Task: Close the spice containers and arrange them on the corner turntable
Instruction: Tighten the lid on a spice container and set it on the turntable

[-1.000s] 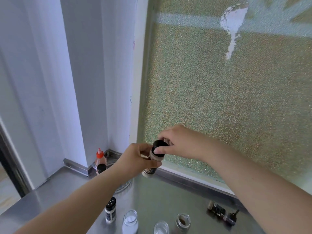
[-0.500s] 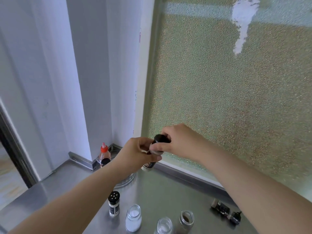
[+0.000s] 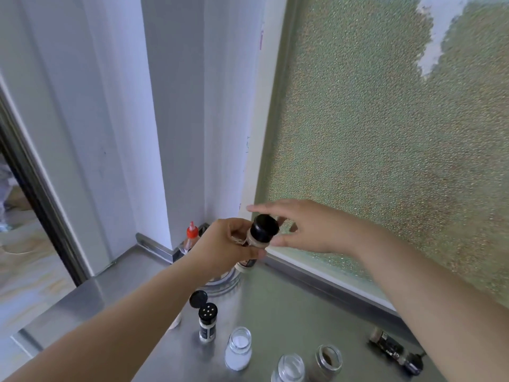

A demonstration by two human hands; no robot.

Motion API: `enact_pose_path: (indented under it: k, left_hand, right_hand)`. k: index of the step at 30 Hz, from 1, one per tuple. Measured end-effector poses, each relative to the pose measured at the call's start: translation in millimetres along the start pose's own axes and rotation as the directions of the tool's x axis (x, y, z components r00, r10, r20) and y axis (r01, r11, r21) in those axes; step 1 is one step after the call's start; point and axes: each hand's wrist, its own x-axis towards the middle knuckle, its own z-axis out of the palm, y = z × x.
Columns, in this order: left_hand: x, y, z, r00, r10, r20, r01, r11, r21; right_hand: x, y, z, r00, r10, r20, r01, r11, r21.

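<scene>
My left hand (image 3: 225, 244) grips a spice jar (image 3: 257, 239) with a black cap (image 3: 265, 228), held tilted above the round metal turntable (image 3: 224, 282) in the corner. My right hand (image 3: 305, 230) hovers just right of the cap with fingers spread, holding nothing. On the steel counter stand a shaker jar (image 3: 208, 322) with its black flip lid open, an uncapped glass jar of white powder (image 3: 239, 347), another uncapped glass jar (image 3: 289, 369) and an uncapped jar of brown spice (image 3: 327, 361). A red-capped bottle (image 3: 191, 238) stands at the corner.
A dark bottle (image 3: 394, 350) lies on its side at the right of the steel counter (image 3: 289, 304). Frosted window glass (image 3: 385, 150) rises behind the hands. White wall panels meet in the corner at left, and the counter's edge drops off at lower left.
My right hand has let go of the black cap and opened its fingers, drawing slightly right. The view has shifted down and left, showing more of the counter.
</scene>
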Motion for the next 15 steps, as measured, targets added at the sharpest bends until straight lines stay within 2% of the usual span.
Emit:
enact_pose_path:
  k: [2,4,6,9,15]
  left_hand:
    - [2,-2,-2,1.0,-0.002,0.013,0.002,1.0,0.019]
    - [0,-4,-1,0.998,0.007,0.056,-0.009,0.999,0.034]
    - [-2,-5,0,0.996,0.01,0.085,-0.013,0.999,0.034]
    - [-1,-8,-3,0.997,0.013,0.082,-0.013,1.0,0.003]
    - [0,-15,-3,0.998,0.021,0.064,-0.02,1.0,-0.015]
  right_hand:
    - [6,-4,6,0.996,-0.002,-0.087,-0.005,0.997,-0.078]
    - [11,-9,8,0.983,0.056,-0.174,-0.086,0.982,-0.171]
    - [12,-7,7,0.989,0.085,-0.124,-0.109,0.974,-0.199]
    - [9,-7,-1,0.999,-0.033,-0.008,0.032,0.991,-0.128]
    - [19,-9,10,0.995,-0.088,-0.041,0.081,0.985,-0.152]
